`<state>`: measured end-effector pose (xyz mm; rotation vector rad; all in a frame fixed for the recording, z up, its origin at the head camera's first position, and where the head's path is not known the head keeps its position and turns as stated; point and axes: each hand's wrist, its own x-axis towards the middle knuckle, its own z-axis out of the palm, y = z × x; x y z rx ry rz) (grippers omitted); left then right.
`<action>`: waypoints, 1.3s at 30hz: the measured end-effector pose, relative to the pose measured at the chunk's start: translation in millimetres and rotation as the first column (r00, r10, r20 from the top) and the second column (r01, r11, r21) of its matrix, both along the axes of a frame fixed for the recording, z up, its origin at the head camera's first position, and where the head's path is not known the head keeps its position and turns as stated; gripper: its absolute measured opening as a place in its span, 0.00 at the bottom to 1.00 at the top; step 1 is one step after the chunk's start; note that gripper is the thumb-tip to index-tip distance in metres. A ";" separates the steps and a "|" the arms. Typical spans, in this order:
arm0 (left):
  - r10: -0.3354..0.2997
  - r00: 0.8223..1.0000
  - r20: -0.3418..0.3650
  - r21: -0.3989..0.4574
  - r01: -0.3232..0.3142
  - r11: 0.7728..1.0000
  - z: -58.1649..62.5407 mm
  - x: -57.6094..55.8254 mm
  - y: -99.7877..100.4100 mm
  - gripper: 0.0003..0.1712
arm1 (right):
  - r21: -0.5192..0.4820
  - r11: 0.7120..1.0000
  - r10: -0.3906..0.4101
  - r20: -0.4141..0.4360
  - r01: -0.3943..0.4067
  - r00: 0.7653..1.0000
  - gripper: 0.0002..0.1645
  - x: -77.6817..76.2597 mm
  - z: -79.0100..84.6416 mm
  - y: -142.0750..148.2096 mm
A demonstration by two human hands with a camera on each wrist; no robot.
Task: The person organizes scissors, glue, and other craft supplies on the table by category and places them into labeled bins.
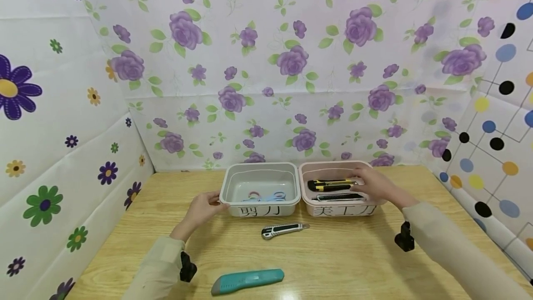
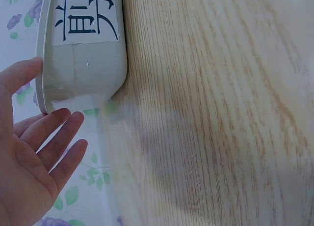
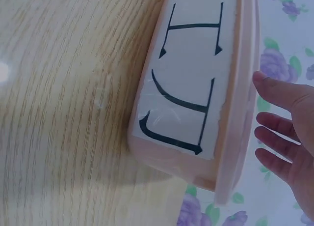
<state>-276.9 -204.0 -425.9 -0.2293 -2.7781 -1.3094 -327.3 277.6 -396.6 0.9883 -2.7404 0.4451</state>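
Note:
My left hand (image 1: pixel 201 210) touches the left rim of a pale grey bin (image 1: pixel 259 167), its thumb at the front edge and fingers loosely bent by the end wall. Scissors (image 1: pixel 275 196) with blue and reddish handles lie inside. My right hand (image 1: pixel 372 183) reaches over the right end of a pink bin (image 1: pixel 329 166), fingers relaxed and nothing visibly held. Inside that bin lie black-and-yellow utility knives (image 1: pixel 331 185) and a dark utility knife (image 1: pixel 339 196). In the right wrist view, the hand (image 3: pixel 289 123) hovers by the rim; its thumb tip looks near or against it.
A silver-and-black utility knife (image 1: pixel 283 230) lies in front of the bins. Closer to me is a teal utility knife (image 1: pixel 247 281). Both bins stand side by side at the back of the wooden table (image 1: pixel 333 258), before a flowered cloth wall (image 1: pixel 266 73).

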 end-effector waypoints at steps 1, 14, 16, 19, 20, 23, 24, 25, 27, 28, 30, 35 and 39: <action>-0.001 1.000 -0.002 -0.001 0.001 1.000 0.5 0.1 -0.1 0.33 | -0.006 1.000 0.000 0.003 0.000 1.000 0.18 1.9 1.5 -0.3; -0.010 1.000 -0.005 0.010 0.010 1.000 0.1 -0.4 -0.7 0.33 | -0.096 0.991 0.098 0.017 -0.096 0.995 0.23 19.3 8.5 -24.6; -0.008 1.000 -0.008 0.009 0.009 1.000 -0.4 -0.9 -1.2 0.33 | -0.101 0.990 0.099 0.012 -0.098 0.995 0.24 22.7 8.5 -30.5; -0.009 1.000 -0.008 0.011 0.009 1.000 -0.7 -1.1 -1.2 0.33 | -0.100 0.991 0.095 0.006 -0.094 0.995 0.25 28.3 7.6 -39.8; -0.010 1.000 -0.007 0.010 0.010 1.000 -0.8 -1.1 -1.2 0.33 | -0.106 0.990 0.097 0.011 -0.095 0.995 0.26 30.4 7.1 -43.1; -0.008 1.000 -0.002 0.012 0.008 1.000 -0.8 -1.0 -0.6 0.33 | -0.116 0.988 0.108 0.029 -0.104 0.994 0.26 37.5 5.4 -54.2; -0.006 1.000 -0.001 0.011 0.006 1.000 -0.9 -0.9 -0.7 0.33 | -0.130 0.985 0.121 0.042 -0.115 0.992 0.26 39.5 4.3 -57.7; -0.008 1.000 -0.002 0.008 0.008 1.000 -1.2 -1.0 -0.9 0.33 | -0.150 0.981 0.131 0.061 -0.121 0.990 0.25 41.6 3.4 -61.7; -0.002 1.000 0.002 0.009 0.002 1.000 -1.5 -1.0 -0.8 0.33 | -0.182 0.974 0.152 0.102 -0.132 0.983 0.25 46.0 1.8 -70.1; 0.001 1.000 0.005 0.012 -0.001 1.000 -1.9 -1.2 -0.8 0.33 | -0.206 0.968 0.172 0.134 -0.143 0.976 0.24 47.9 0.4 -73.9; -0.001 1.000 0.005 0.013 0.000 1.000 -2.2 -0.9 -0.6 0.33 | -0.234 0.959 0.200 0.172 -0.158 0.964 0.25 51.7 -2.4 -81.9; -0.005 1.000 0.000 0.021 0.005 1.000 -2.0 0.5 0.0 0.32 | -0.266 0.937 0.275 0.162 -0.227 0.948 0.24 60.9 -12.2 -104.0; -0.009 1.000 -0.006 0.021 0.009 1.000 -1.7 1.0 0.0 0.32 | -0.277 0.932 0.287 0.163 -0.235 0.944 0.23 67.1 -24.2 -121.7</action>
